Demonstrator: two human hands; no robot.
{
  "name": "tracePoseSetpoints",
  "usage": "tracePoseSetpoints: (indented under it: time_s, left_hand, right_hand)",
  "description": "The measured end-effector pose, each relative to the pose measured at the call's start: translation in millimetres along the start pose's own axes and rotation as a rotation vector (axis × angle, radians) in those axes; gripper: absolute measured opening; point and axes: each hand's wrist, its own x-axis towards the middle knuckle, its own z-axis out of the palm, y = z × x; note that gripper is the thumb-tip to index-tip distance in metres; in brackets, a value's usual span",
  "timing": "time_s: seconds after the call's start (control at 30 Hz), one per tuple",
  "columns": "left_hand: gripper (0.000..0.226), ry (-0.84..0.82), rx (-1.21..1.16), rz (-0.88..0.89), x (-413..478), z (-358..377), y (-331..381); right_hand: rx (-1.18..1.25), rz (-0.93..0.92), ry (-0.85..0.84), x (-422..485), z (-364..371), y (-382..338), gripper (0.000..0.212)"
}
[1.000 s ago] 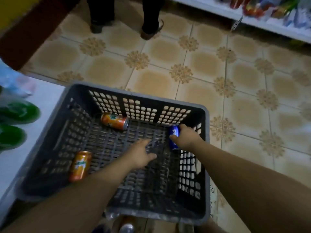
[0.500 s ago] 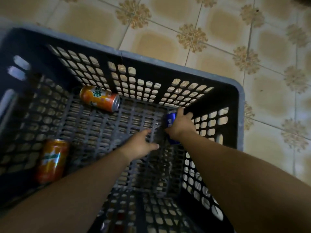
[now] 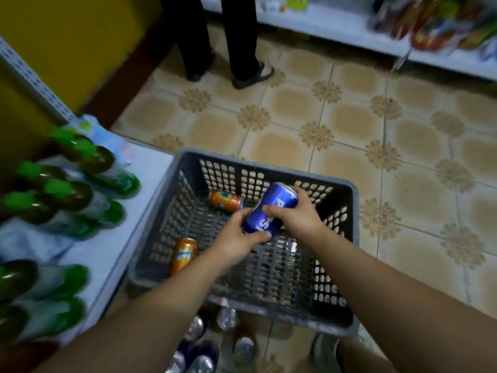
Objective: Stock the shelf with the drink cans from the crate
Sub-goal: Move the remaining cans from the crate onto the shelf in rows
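A blue drink can [image 3: 271, 207] hangs tilted above the grey plastic crate [image 3: 349, 211]. My right hand [image 3: 295, 214] grips its upper side, and my left hand [image 3: 236, 240] holds its lower end with thumb and fingers curled round it. Two orange cans lie on the crate's floor: one [image 3: 225, 200] near the far wall, one [image 3: 184, 254] at the left wall. The white shelf [image 3: 118, 238] lies left of the crate.
Green-capped bottles [image 3: 70, 195] lie in rows on the shelf's left part. A person's legs [image 3: 231, 44] stand on the tiled floor beyond the crate. Another stocked shelf [image 3: 403, 30] runs along the far right. Several cans [image 3: 226, 317] stand below the crate's near edge.
My right hand has lifted the blue can up from the crate's right corner. My left hand has left the crate floor and taken hold of the can's lower end.
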Motion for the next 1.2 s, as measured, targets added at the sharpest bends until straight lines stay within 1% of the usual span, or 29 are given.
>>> tracePoseSetpoints:
  time_s: [0.03,0.07,0.1,0.17,0.23,0.27,0.3,0.33,0.4,0.43,0.47,0.53,0.6,0.67,0.7,0.77,0.83,0.9,0.97,1.1,1.2]
  left_hand:
    - [0.057,0.012,0.008,0.029,-19.2,-10.4,13.9]
    - [0.060,0.028,0.019,0.061,-39.7,-20.3,27.8]
    - [0.063,0.040,0.046,0.083,-60.9,-30.8,41.8]
    - [0.067,0.071,0.101,0.132,-104.6,-49.7,68.8]
    - [0.074,0.097,0.110,0.179,-143.6,-69.6,89.4]
    - [0.079,0.118,0.074,0.197,-164.0,-78.6,99.2]
    - [0.083,0.137,0.003,0.209,-186.5,-88.8,108.6]
    - [0.079,0.154,-0.091,0.209,-208.0,-97.6,118.6]
    - [0.049,0.152,-0.298,0.191,-251.6,-113.1,139.7]
    - [0.036,0.161,-0.362,0.192,-271.5,-121.5,149.0]
    - [0.032,0.190,-0.392,0.208,-289.4,-130.3,156.8]
    - [0.032,0.285,-0.409,0.255,-324.3,-149.4,169.4]
    - [0.023,0.359,-0.410,0.331,-362.7,-169.8,177.7]
    - [0.012,0.430,-0.378,0.380,-407.3,-193.4,179.8]
    - [0.012,0.467,-0.348,0.396,-430.0,-206.2,178.5]
    - [0.023,0.542,-0.269,0.417,-474.5,-232.1,174.4]
    - [0.035,0.655,-0.139,0.437,-516.2,-254.2,169.5]
    - [0.043,0.754,-0.013,0.439,-553.5,-271.1,162.0]
    - [0.049,0.839,0.065,0.430,-585.5,-285.6,151.8]
    - [0.059,1.003,0.153,0.364,-639.4,-311.6,124.9]
    - [0.059,1.078,0.176,0.303,-672.5,-324.7,102.3]
  right_hand:
    - [0.016,-0.022,-0.008,-19.5,2.9,-14.7,0.054]
    - [0.007,-0.050,-0.021,-39.5,6.2,-29.3,0.043]
    - [-0.029,-0.092,-0.031,-59.0,9.6,-43.2,0.039]
    - [-0.103,-0.182,-0.058,-95.7,15.7,-71.3,0.048]
    - [-0.093,-0.198,-0.116,-132.0,22.7,-100.0,0.065]
    - [-0.051,-0.193,-0.161,-150.4,26.3,-113.2,0.066]
    - [-0.002,-0.204,-0.207,-171.0,30.6,-126.3,0.061]
    - [0.045,-0.236,-0.244,-190.5,35.6,-138.3,0.053]
    - [0.099,-0.332,-0.306,-230.6,47.9,-159.2,0.040]
    - [0.083,-0.385,-0.330,-249.2,55.6,-167.5,0.040]
    - [0.039,-0.446,-0.358,-268.1,64.2,-174.7,0.043]
    - [-0.052,-0.577,-0.407,-303.4,82.8,-187.2,0.050]
    - [-0.142,-0.694,-0.443,-336.2,102.9,-199.3,0.054]
    - [-0.234,-0.756,-0.521,-368.5,126.5,-207.2,0.060]
    - [-0.276,-0.791,-0.563,-384.1,138.9,-209.7,0.065]
    - [-0.380,-0.884,-0.620,-408.8,168.2,-211.1,0.073]
    - [-0.500,-0.956,-0.716,-436.7,200.2,-210.0,0.068]
    - [-0.533,-0.987,-0.810,-464.8,230.4,-206.5,0.064]
    - [-0.542,-1.020,-0.879,-489.6,258.1,-200.1,0.065]
    - [-0.605,-1.051,-1.027,-527.5,307.4,-181.3,0.073]
    - [-0.740,-1.148,-1.051,-549.1,337.5,-167.6,0.077]
